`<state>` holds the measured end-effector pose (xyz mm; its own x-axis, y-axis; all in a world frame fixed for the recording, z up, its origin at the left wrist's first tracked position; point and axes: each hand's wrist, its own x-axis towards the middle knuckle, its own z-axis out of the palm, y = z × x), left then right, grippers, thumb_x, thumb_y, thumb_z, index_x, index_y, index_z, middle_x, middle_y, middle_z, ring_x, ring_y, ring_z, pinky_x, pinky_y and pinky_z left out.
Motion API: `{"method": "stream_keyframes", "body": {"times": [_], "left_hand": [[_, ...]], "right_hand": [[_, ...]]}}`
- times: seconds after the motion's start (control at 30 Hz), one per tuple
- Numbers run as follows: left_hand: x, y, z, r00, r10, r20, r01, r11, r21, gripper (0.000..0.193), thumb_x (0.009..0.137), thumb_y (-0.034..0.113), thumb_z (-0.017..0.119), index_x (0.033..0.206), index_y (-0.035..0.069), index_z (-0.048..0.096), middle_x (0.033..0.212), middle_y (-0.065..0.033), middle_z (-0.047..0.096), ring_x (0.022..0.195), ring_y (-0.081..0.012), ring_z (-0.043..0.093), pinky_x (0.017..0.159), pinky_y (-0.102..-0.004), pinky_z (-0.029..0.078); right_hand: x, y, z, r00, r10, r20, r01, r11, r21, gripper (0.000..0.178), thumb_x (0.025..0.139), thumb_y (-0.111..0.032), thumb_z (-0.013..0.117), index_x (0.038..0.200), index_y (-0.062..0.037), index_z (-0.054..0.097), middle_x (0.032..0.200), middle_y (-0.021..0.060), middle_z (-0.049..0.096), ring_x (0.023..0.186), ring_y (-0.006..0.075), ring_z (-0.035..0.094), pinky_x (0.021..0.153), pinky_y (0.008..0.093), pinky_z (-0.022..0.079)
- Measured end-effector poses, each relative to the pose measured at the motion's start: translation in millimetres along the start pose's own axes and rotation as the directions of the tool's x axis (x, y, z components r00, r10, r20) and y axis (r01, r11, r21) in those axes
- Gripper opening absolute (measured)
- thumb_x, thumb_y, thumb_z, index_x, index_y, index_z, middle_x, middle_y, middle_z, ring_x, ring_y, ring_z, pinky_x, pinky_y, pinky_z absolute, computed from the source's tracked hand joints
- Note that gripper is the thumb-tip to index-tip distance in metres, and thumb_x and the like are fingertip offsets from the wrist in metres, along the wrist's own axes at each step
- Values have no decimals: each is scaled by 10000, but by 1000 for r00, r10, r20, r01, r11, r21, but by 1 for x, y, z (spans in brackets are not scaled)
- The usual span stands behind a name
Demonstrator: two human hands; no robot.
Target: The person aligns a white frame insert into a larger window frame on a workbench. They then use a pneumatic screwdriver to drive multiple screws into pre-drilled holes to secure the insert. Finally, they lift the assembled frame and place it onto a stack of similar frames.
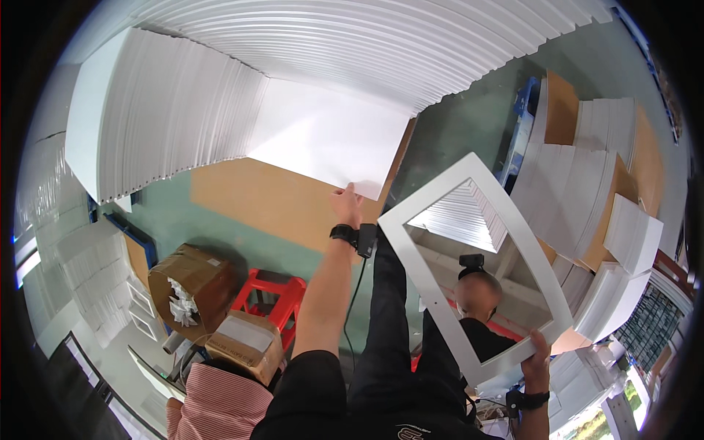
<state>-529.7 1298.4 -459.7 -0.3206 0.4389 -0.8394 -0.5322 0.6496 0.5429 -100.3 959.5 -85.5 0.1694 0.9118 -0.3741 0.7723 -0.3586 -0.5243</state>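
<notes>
My left hand (347, 206) reaches forward and is closed at the near edge of a white sheet (323, 136), the fingers pinching its rim. The sheet lies flat on a brown board (249, 192) between stacked white panels. My right hand (539, 357) grips the lower right corner of a white-framed mirror (475, 165). The mirror is tilted beside my legs, and its glass reflects white stacks and a person in black. Black bands sit on both my wrists, and a small black device is on the left one.
Tall stacks of thin white panels stand left (180, 110) and along the far side (352, 40). More white stacks with brown boards (561, 106) fill the right. At lower left are a red stool (286, 293), two cardboard boxes (194, 286) and a striped cloth (220, 402).
</notes>
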Motion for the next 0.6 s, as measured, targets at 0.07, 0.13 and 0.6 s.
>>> {"method": "stream_keyframes", "body": {"times": [0.07,0.13,0.6], "left_hand": [[6,2,-3,999,24,-33,-21,996,90,329,964,112,711,1088,13,423,1096,-179,604,954,-291,678,844,-431,613],[9,4,-3,995,46,-93,-38,996,86,356,948,113,736,1094,12,427,1074,-170,613,924,-275,673,822,-424,610],[16,-15,-92,911,-119,395,154,986,-58,348,1025,337,627,1208,56,533,1118,-87,641,1026,-195,634,830,-365,566]], "right_hand": [[22,-7,9,997,-64,-41,63,998,-28,511,799,58,781,1259,-98,621,1070,161,696,934,357,665,845,476,546],[44,-10,17,991,-123,-49,120,991,-65,485,779,61,783,1224,-78,649,1022,150,712,898,376,667,849,491,542],[256,-81,137,995,-37,93,-30,781,624,207,911,-54,733,1108,6,704,939,95,704,856,224,693,810,397,574]]}}
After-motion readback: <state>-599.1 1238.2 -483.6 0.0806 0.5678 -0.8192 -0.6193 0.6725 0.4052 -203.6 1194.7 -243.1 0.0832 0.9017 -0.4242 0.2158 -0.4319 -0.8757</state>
